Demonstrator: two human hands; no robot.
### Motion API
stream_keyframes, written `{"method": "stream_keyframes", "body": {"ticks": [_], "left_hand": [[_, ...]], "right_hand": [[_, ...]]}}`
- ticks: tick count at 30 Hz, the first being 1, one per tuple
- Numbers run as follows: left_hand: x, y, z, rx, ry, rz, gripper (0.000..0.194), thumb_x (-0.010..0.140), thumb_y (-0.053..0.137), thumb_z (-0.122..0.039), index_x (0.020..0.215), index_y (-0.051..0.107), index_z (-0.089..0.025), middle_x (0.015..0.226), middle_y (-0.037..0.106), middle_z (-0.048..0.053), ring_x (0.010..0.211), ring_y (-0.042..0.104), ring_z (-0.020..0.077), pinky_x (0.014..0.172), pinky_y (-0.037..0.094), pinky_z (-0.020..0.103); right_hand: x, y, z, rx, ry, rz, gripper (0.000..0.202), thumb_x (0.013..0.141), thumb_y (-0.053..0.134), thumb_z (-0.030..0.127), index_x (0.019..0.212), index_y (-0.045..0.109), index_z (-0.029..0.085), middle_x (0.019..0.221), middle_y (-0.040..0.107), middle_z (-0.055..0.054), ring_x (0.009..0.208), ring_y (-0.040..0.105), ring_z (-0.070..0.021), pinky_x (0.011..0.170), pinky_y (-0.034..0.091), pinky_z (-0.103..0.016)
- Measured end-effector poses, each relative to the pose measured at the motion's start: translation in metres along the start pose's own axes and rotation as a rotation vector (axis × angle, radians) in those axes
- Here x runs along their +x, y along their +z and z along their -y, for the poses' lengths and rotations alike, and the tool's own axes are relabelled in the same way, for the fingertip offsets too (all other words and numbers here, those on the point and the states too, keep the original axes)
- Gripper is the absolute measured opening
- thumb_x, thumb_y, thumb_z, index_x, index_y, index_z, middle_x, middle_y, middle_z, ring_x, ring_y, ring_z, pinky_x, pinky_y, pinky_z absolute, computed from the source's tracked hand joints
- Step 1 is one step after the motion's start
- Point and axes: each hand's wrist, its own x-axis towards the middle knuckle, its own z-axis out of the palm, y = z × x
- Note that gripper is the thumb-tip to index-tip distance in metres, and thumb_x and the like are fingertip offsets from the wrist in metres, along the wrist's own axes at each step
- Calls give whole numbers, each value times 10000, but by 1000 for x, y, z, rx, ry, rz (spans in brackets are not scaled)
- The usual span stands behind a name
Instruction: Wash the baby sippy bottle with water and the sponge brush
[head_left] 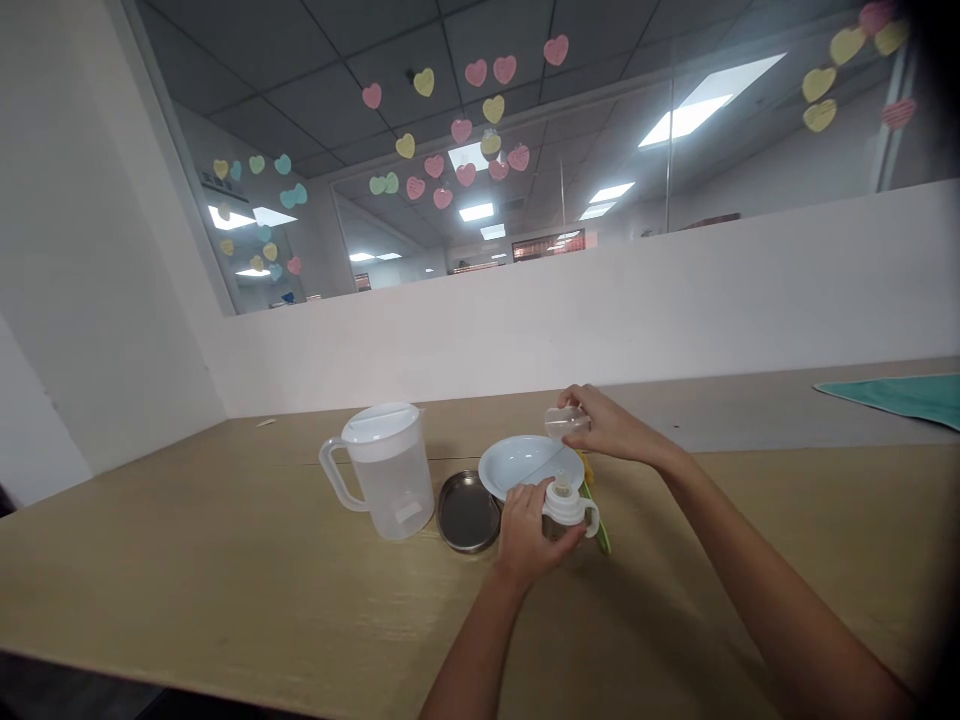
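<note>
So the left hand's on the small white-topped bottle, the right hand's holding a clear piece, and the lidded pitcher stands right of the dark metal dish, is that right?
Not quite: in the head view, the lidded pitcher stands left of the dark metal dish. The left hand is on the small white-topped bottle, and the right hand holds a clear piece.

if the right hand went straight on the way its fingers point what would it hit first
Probably the pitcher: the right hand, holding a clear cap, points left toward it. Depth is unclear; if low enough, it might clip the bowl first.
</note>
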Motion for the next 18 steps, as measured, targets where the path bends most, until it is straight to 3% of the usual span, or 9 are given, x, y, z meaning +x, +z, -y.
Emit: {"method": "stream_keyframes", "body": {"ticks": [4, 6, 10, 13, 18], "left_hand": [[0, 0, 1, 21, 14, -5, 603, 743, 555, -573, 1182, 508, -162, 974, 609, 101, 914, 554, 257, 817, 441, 416], [0, -1, 1, 24, 17, -3, 618, 745, 551, -577, 1200, 496, -162, 976, 611, 102, 918, 556, 256, 825, 440, 418], [1, -2, 1, 22, 18, 15, 605, 753, 543, -575, 1200, 497, -170, 989, 609, 106, 937, 553, 260, 840, 432, 426], [0, -2, 1, 18, 15, 13, 604, 748, 549, -575, 1196, 499, -173, 996, 606, 107, 940, 551, 262, 836, 433, 424], [0, -1, 1, 11, 9, 2, 612, 739, 567, -556, 1208, 483, -171, 990, 606, 101, 928, 549, 259, 842, 427, 429]], "right_hand": [[14, 39, -21, -85, 22, 196, 352, 675, 619, 291, 980, 514, 151, 949, 581, -75, 841, 535, -191, 707, 385, -256], [17, 57, -28, -129, 80, 314, 397, 685, 621, 255, 1046, 511, 130, 940, 610, -87, 818, 552, -187, 691, 387, -248], [16, 77, -33, -151, 91, 458, 274, 706, 574, 171, 974, 590, 116, 920, 653, -99, 811, 585, -191, 672, 401, -239], [16, 80, -34, -154, 79, 478, 228, 716, 560, 174, 920, 638, 107, 968, 661, -124, 876, 598, -218, 732, 418, -260], [15, 56, -22, -113, 78, 373, 440, 780, 537, 317, 1146, 568, 75, 1151, 596, -160, 993, 571, -226, 804, 422, -271]]}}
